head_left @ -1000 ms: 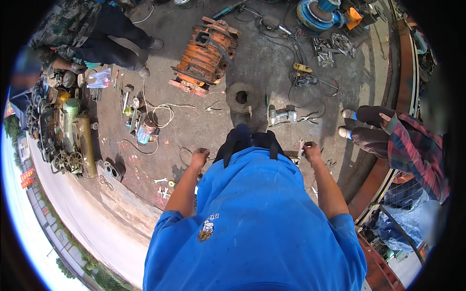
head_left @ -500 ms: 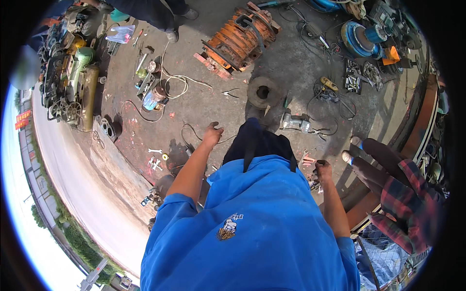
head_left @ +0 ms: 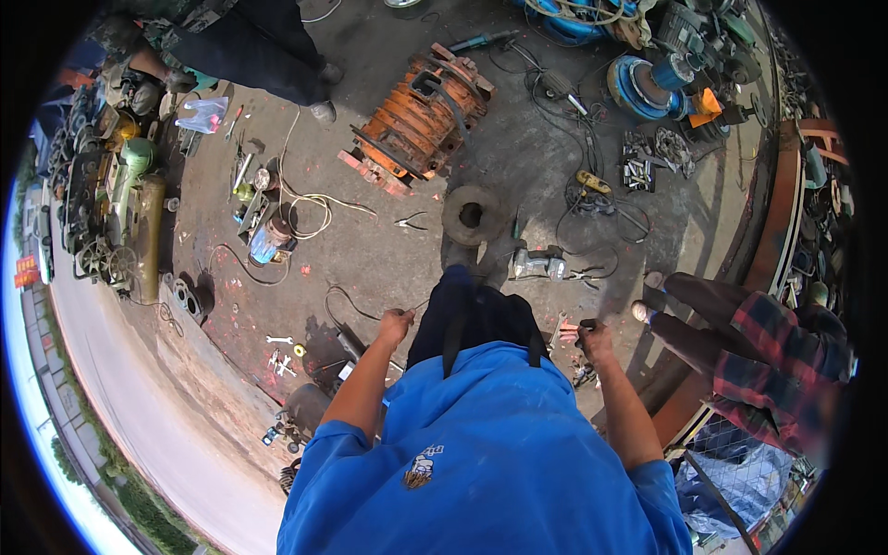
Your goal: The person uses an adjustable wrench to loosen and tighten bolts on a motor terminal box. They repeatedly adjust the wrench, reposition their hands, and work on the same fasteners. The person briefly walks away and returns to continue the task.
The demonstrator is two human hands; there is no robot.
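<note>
I look straight down over my blue shirt (head_left: 481,453) and dark trousers to a grey concrete floor. My left hand (head_left: 395,326) hangs by my hip, its fingers closed on a thin dark wire (head_left: 344,298) that loops down to the floor. My right hand (head_left: 595,339) is closed around a small dark tool, whose kind I cannot make out. Just ahead of my feet lie a round metal ring part (head_left: 470,215) and a grey angle grinder (head_left: 536,265).
An orange ribbed motor housing (head_left: 416,111) sits ahead, with pliers (head_left: 410,220) and a blue can (head_left: 264,245) nearby. Wrenches (head_left: 277,340) lie at the left. A person in a plaid sleeve (head_left: 768,351) stands to the right, another person (head_left: 259,46) at the top left. Motors and cables (head_left: 647,83) crowd the top right.
The view has swung and the floor parts sit closer below me. My left hand has drawn back toward my hip. Both hands stay closed.
</note>
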